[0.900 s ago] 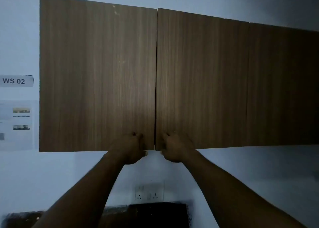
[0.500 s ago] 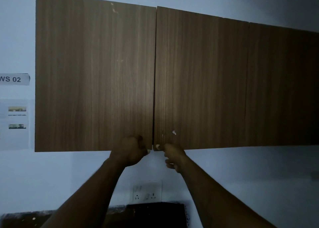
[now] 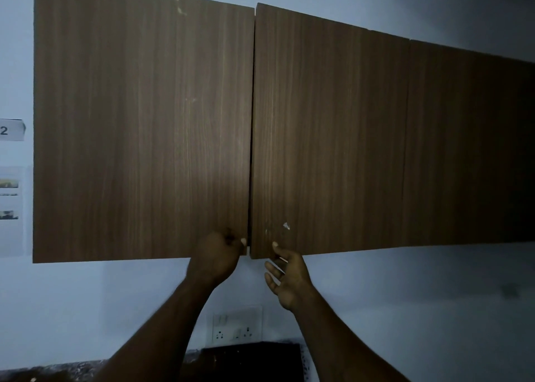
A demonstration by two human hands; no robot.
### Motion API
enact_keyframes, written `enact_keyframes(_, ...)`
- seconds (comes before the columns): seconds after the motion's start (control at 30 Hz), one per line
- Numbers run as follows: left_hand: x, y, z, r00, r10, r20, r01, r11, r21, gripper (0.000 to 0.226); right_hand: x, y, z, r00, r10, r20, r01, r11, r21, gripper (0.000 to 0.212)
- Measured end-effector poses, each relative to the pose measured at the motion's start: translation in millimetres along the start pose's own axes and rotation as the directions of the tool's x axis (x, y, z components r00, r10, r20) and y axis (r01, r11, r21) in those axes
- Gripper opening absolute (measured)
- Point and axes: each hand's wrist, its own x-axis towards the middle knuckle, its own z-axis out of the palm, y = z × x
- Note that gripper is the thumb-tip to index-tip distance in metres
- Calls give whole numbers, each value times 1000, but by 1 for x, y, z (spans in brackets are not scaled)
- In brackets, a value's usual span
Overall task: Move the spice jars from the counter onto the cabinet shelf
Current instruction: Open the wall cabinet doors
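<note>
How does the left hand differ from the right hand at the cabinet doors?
The left hand is curled like a fist at the lower corner of the left door; the right hand has its fingers spread and loose. The left hand seems to grip its door's edge; the right hand hangs just under the middle door, with at most a fingertip on it. Both are raised beside the gap between the doors.
</note>
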Motion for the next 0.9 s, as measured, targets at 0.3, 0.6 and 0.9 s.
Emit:
enact_keyframes(0.3, -19, 53, 26, 986, 153, -62, -165, 913, -373, 34, -44, -2, -27, 966, -197, -165, 174, 974, -143, 46)
enact_keyframes(0.6, -56, 116, 58, 935, 336, -117, -344, 768, -540, 24, -131, -64, -86, 469, -883, -14, 272, 159, -949, 77)
enact_keyframes(0.9, -96, 153, 115, 878, 472, -74, -389, 617, -683, 47, -197, -154, -89, 130, -940, 316, 463, -224, -858, 35)
